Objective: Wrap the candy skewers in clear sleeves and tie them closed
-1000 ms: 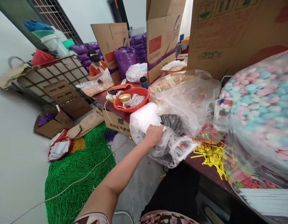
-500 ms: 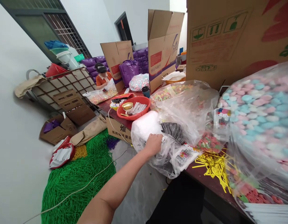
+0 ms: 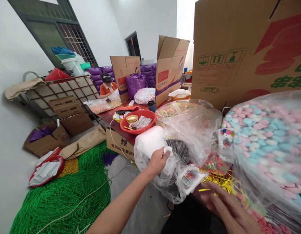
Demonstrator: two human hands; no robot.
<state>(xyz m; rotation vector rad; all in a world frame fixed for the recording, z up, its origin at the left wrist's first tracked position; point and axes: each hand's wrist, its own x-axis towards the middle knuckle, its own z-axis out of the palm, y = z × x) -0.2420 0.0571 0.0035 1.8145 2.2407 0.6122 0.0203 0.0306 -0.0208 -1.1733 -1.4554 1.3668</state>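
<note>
The left hand (image 3: 157, 162) reaches forward over the near edge of a dark red table (image 3: 104, 117), its fingertips pinched on a small white piece (image 3: 168, 150). Below and beside this hand lies a crumpled clear bag (image 3: 173, 188); a white bundle (image 3: 150, 141) sits in the plastic to the far side of the wrist, and a dark striped stack (image 3: 178, 149) lies just beyond the fingertips. The right hand (image 3: 229, 208) (blurred, at the lower edge of the view) is beside a heap of yellow strips (image 3: 220, 181). Its fingers extend toward a single yellow strip (image 3: 204, 189); whether they grasp it cannot be told.

Between the two hands rests a printed white packet (image 3: 190, 177), with a bag of red and green pieces (image 3: 215, 164) just past it. A large clear bag of pink, blue and white pieces (image 3: 264, 136) occupies the right side, before a tall cardboard box (image 3: 238, 74). Farther along the table, a red basket (image 3: 140, 130) holds a gold-colored tin (image 3: 132, 119) and pale slips (image 3: 143, 123). In the background, a co-worker (image 3: 108, 90) in orange sits behind another filled bag (image 3: 105, 105).
</note>
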